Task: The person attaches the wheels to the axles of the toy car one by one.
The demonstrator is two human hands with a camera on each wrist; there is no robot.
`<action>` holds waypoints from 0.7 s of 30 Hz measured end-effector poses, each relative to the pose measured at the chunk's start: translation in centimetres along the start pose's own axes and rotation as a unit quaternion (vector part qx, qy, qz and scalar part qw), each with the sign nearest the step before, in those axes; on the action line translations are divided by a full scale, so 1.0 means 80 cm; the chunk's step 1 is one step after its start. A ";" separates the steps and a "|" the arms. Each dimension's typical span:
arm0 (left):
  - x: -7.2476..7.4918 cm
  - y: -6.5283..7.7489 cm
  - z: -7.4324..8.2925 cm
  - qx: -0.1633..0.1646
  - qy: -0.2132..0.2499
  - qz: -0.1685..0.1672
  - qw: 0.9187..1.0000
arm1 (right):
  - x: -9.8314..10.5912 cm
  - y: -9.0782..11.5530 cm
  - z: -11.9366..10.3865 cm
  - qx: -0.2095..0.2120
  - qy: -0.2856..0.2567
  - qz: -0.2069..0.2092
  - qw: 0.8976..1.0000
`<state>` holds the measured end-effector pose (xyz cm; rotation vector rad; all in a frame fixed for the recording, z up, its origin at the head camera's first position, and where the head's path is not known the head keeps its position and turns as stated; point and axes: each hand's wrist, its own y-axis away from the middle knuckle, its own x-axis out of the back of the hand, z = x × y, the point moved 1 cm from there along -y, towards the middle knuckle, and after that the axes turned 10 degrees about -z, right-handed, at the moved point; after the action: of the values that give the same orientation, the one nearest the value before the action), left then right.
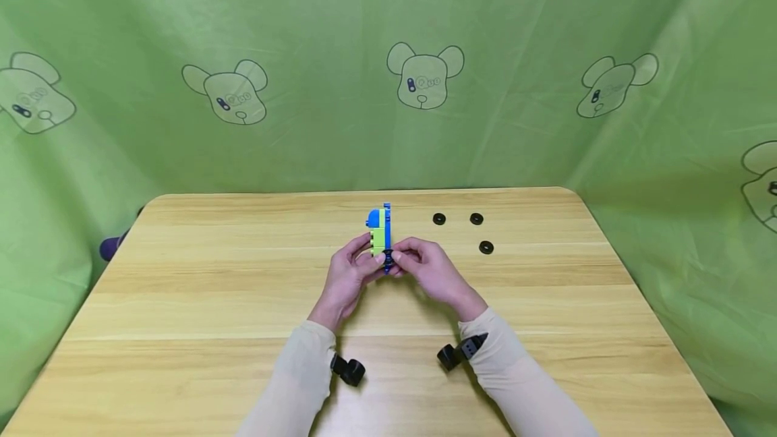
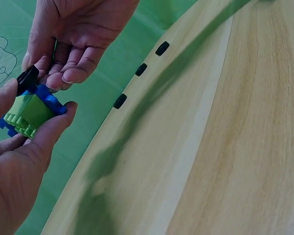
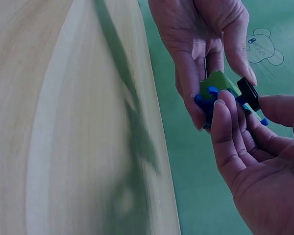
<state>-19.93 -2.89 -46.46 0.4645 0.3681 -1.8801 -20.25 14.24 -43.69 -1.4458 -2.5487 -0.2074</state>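
Above the table, my left hand [image 1: 344, 282] grips a small toy vehicle of building blocks, green and blue [image 1: 378, 238], with its fingers around the green blocks and the blue base. A black wheel [image 3: 248, 93] sits at the side of the blue base. My right hand [image 1: 434, 272] holds that wheel, its thumb on the outer face and its fingers curled beneath the blue part. In the left wrist view the left thumb [image 2: 5, 98] also lies right at the wheel. The fingers hide part of the base.
Three loose black wheels [image 1: 439, 219] [image 1: 476, 219] [image 1: 486, 247] lie on the wooden table [image 1: 243, 288], right of the hands. A green curtain [image 1: 340, 140] with bear-head drawings hangs behind the table and along both sides. Each sleeve carries a black wrist camera [image 1: 349, 371].
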 end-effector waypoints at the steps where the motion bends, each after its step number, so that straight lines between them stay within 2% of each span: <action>1: 0.000 0.000 0.000 0.001 -0.002 0.001 1.000 | 0.000 0.000 0.000 -0.001 0.001 0.000 1.000; 11: 0.001 -0.002 0.000 0.012 -0.014 0.005 1.000 | 0.000 -0.001 0.001 0.005 -0.003 0.002 1.000; 21: 0.004 0.001 0.001 0.017 -0.011 -0.002 1.000 | -0.001 0.001 0.001 -0.013 -0.003 -0.008 1.000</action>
<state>-19.97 -3.19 -46.55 0.4670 0.3231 -1.8954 -20.17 14.21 -43.80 -1.4381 -2.5735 -0.2400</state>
